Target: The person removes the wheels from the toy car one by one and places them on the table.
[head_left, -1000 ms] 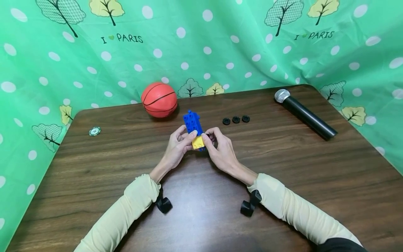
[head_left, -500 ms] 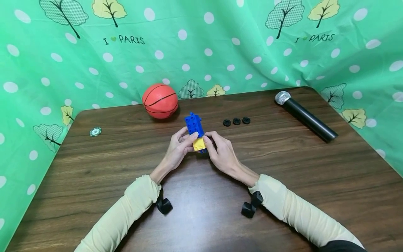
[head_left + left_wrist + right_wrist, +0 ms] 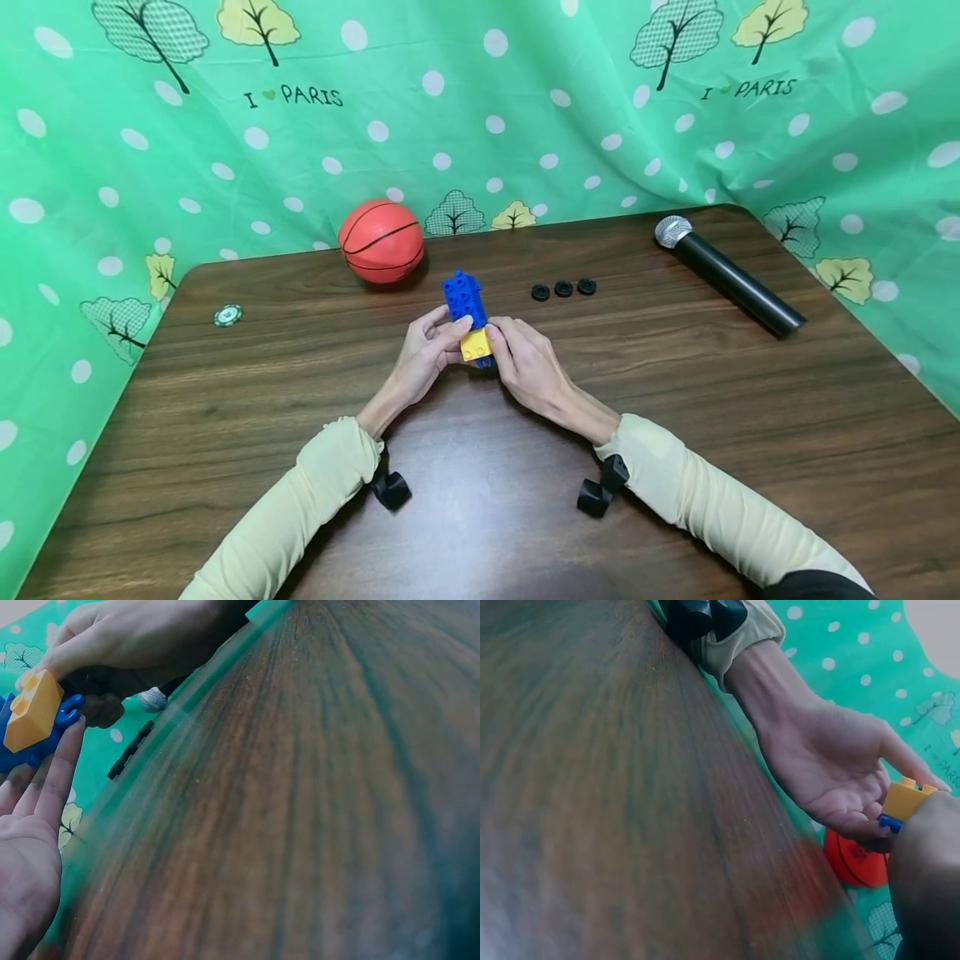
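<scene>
A toy vehicle of building blocks (image 3: 465, 300), blue with a yellow block (image 3: 475, 345) at its near end, is held up between both hands over the table. My left hand (image 3: 422, 354) grips it from the left, thumb on top and fingers beneath, as the left wrist view shows below the yellow block (image 3: 34, 712). My right hand (image 3: 534, 371) pinches at the right side of the yellow block with thumb and forefinger. Whether a small part sits between those fingertips is hidden. In the right wrist view a blue piece (image 3: 890, 823) shows under the yellow block.
Three small black wheels (image 3: 563, 288) lie in a row beyond my right hand. A red toy basketball (image 3: 382, 241) stands at the back, a microphone (image 3: 731, 279) lies at right, and a green-white poker chip (image 3: 228, 314) at left. A green curtain (image 3: 495, 100) hangs behind the table.
The block vehicle and both hands stay almost in place. My right fingers have closed in slightly against the yellow block's side. The whole view has shifted a little.
</scene>
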